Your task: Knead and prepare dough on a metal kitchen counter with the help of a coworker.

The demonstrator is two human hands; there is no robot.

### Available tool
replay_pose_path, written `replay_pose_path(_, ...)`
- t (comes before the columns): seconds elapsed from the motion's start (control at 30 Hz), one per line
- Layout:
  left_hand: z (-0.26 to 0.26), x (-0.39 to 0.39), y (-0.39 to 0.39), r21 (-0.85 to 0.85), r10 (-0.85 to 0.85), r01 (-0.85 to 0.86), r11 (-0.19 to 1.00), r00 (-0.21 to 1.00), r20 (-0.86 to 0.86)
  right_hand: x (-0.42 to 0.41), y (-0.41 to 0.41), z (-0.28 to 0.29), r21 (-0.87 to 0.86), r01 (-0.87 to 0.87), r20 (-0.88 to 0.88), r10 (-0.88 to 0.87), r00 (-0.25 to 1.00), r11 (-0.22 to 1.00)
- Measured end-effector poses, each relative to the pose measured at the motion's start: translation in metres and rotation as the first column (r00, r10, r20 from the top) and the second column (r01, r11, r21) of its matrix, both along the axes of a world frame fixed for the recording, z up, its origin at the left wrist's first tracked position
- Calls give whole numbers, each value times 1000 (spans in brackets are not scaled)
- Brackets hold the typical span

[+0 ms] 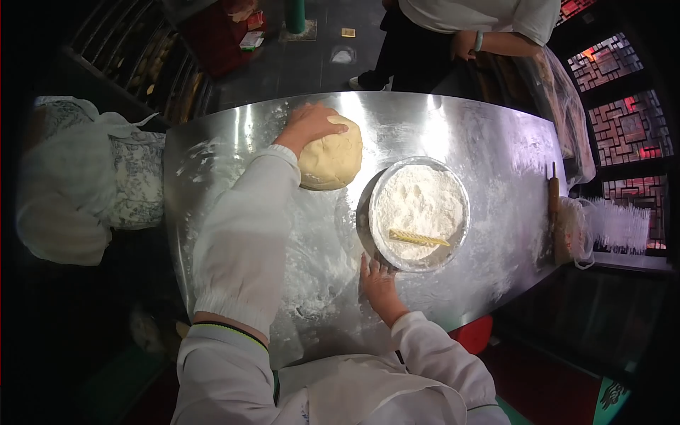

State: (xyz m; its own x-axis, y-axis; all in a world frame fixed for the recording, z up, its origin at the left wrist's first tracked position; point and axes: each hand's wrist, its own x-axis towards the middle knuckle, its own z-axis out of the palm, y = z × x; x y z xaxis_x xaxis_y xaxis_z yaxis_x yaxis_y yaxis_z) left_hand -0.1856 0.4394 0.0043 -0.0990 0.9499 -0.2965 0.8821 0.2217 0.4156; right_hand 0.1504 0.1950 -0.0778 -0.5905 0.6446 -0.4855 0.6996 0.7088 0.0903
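Observation:
My left hand rests on the far left side of a large ball of pale yellow dough, thumb over its top and the other fingers partly hidden behind it. The dough sits on a floured steel table. To its right stands a round metal bowl of white flour, with a yellow patterned strip-like tool lying on the flour. My right hand is at the bowl's near left edge, fingers apart, its fingertips by the rim; whether they touch it is unclear.
A rolling pin and a clear plastic bag lie at the table's right end. One person stands beyond the far edge, another in white at the left. A red object shows below the near edge.

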Motion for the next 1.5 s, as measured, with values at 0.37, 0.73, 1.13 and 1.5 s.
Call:
replay_pose_path(0.37, -11, 68, -241, 651, -48, 119, 749, 991, -126, 9, 7, 12, -11, 28, -167, -30, 986, 1000)
replay_pose_path(0.73, 35, 70, -308, 606, 132, -286, 742, 949, 287, -121, 82, 78, -50, 235, -850, -165, 501, 971)
replay_pose_path(1.13, 3, 91, -279, 639, 147, -195, 744, 981, 129, -112, 25, 84, -10, 198, -883, -102, 458, 980)
replay_pose_path(1.5, -7, 62, -224, 669, 245, -259, 696, 962, 118, -157, 88, 87, 48, 218, -864, -69, 499, 975)
